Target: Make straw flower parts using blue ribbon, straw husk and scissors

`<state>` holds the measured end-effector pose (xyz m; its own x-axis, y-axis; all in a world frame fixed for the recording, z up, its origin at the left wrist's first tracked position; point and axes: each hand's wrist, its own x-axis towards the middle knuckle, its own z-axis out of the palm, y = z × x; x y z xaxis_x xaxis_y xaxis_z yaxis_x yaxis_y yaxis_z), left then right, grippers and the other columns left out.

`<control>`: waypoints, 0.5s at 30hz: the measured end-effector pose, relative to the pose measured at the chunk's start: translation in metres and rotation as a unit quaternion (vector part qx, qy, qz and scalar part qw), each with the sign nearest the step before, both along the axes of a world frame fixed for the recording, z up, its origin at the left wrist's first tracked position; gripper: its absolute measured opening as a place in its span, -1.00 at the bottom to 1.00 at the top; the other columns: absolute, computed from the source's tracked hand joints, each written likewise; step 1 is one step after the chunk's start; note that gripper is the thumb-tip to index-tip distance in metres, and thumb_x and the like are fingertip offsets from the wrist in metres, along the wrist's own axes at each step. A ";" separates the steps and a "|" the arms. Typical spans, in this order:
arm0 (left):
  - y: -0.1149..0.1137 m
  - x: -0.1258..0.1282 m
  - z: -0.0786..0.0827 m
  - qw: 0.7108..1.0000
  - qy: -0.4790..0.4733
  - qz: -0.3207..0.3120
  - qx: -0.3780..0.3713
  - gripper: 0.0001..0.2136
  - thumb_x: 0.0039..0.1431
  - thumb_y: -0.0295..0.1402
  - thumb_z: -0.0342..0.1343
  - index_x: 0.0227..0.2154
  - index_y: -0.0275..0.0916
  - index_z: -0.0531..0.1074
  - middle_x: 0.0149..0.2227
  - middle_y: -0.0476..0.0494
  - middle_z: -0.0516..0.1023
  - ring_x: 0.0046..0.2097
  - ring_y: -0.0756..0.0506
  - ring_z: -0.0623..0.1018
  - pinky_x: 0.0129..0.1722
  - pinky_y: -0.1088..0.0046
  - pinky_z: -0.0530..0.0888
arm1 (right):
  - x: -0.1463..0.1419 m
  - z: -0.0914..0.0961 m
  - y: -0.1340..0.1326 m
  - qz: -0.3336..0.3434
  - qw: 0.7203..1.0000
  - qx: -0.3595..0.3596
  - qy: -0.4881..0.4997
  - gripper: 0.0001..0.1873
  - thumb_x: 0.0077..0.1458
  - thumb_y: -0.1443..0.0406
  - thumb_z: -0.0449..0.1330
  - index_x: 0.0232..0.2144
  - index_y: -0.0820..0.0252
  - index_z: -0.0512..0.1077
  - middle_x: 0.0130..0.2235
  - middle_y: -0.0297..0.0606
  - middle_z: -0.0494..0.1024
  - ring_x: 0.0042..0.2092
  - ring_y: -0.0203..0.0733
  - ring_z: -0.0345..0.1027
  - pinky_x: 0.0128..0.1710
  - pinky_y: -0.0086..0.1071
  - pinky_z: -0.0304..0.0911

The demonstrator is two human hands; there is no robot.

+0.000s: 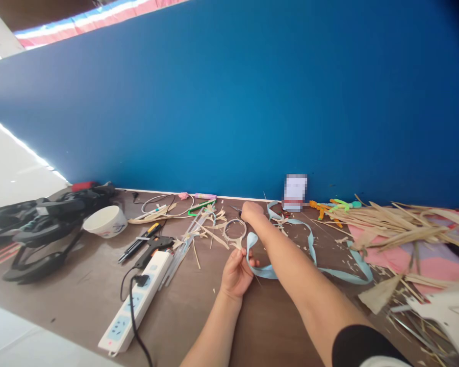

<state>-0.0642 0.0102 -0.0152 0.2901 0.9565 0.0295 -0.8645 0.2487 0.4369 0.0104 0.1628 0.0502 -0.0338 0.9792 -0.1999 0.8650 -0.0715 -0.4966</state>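
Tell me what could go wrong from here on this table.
The blue ribbon by the left hand shows on both sides of the right forearm, so moving that arm might drag or snag it.

The glue gun lies beside the power strip; I can't tell if it is hot, but a careless touch could burn.

The plugged-in black cord loops toward the near side, where a tug might shift the strip.
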 end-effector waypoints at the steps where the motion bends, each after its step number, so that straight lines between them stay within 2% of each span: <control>1: 0.000 0.000 0.001 1.000 0.005 0.002 0.000 -0.91 -0.09 -0.41 0.16 -0.54 -0.30 0.37 -0.49 0.01 0.41 -0.54 0.11 0.39 -0.37 0.46 0.41 | 0.006 0.003 -0.003 -0.008 1.000 -0.006 0.010 -0.69 0.09 0.26 0.06 -0.10 0.26 0.27 -0.09 -0.16 0.35 -0.16 -0.17 0.30 -0.21 -0.20 0.26; 4: -0.001 0.003 0.004 1.000 0.022 0.010 -0.004 -0.91 -0.10 -0.41 0.17 -0.53 -0.30 0.38 -0.47 0.00 0.42 -0.55 0.12 0.36 -0.38 0.48 0.41 | 0.033 0.012 -0.022 -0.026 0.997 -0.019 0.066 -0.70 0.10 0.26 0.05 -0.10 0.25 0.27 -0.09 -0.18 0.35 -0.16 -0.17 0.30 -0.21 -0.19 0.27; 6: -0.002 0.005 0.005 0.999 0.033 0.016 -0.007 -0.91 -0.09 -0.40 0.17 -0.53 -0.30 0.39 -0.47 0.00 0.43 -0.54 0.12 0.36 -0.38 0.49 0.40 | 0.059 0.015 -0.048 -0.028 0.991 -0.023 0.126 -0.75 0.10 0.26 0.05 -0.17 0.24 0.31 -0.14 -0.21 0.39 -0.21 -0.21 0.32 -0.25 -0.26 0.28; 8: -0.003 0.008 0.007 0.999 0.047 0.016 -0.010 -0.91 -0.08 -0.39 0.16 -0.53 -0.31 0.39 -0.47 -0.02 0.43 -0.53 0.11 0.37 -0.38 0.49 0.40 | 0.086 0.016 -0.083 -0.025 0.979 -0.015 0.201 -0.80 0.06 0.28 0.06 -0.29 0.28 0.37 -0.30 -0.21 0.45 -0.38 -0.27 0.34 -0.39 -0.41 0.25; 11: -0.008 0.015 0.011 0.997 0.072 0.010 -0.004 -0.91 -0.05 -0.39 0.14 -0.52 -0.31 0.39 -0.45 -0.04 0.45 -0.52 0.10 0.38 -0.37 0.47 0.40 | 0.122 0.015 -0.150 -0.028 0.951 -0.007 0.308 -0.79 0.08 0.24 -0.04 -0.28 0.20 0.33 -0.35 -0.28 0.45 -0.53 -0.37 0.28 -0.58 -0.48 0.15; 12: -0.010 0.017 0.012 0.997 0.081 0.008 -0.001 -0.91 -0.05 -0.39 0.14 -0.52 -0.31 0.40 -0.44 -0.05 0.45 -0.52 0.10 0.38 -0.37 0.46 0.40 | 0.131 0.013 -0.173 -0.034 0.934 -0.004 0.356 -0.78 0.08 0.21 -0.04 -0.30 0.18 0.31 -0.37 -0.30 0.44 -0.57 -0.40 0.24 -0.61 -0.50 0.12; 14: -0.014 0.022 0.017 0.995 0.100 0.004 0.004 -0.92 -0.04 -0.39 0.13 -0.51 -0.31 0.40 -0.43 -0.05 0.45 -0.51 0.09 0.40 -0.36 0.46 0.39 | 0.143 0.007 -0.218 -0.040 0.817 -0.044 0.573 -0.75 0.00 0.11 0.07 -0.41 0.19 0.33 -0.45 -0.31 0.40 -0.62 -0.44 0.13 -0.65 -0.51 0.02; 15: -0.017 0.025 0.019 0.994 0.110 0.002 0.005 -0.92 -0.04 -0.39 0.13 -0.51 -0.31 0.40 -0.43 -0.05 0.46 -0.51 0.08 0.40 -0.36 0.46 0.38 | 0.147 0.003 -0.238 -0.026 0.771 -0.073 0.632 -0.69 -0.01 0.06 0.07 -0.46 0.21 0.34 -0.47 -0.31 0.38 -0.62 -0.45 0.10 -0.65 -0.51 -0.01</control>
<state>-0.0391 -0.0064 0.0039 0.2877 0.9574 -0.0242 -0.7488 0.2406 0.6176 0.1572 -0.0753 0.0534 -0.2534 0.9559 -0.1485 -0.3086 -0.2254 -0.9241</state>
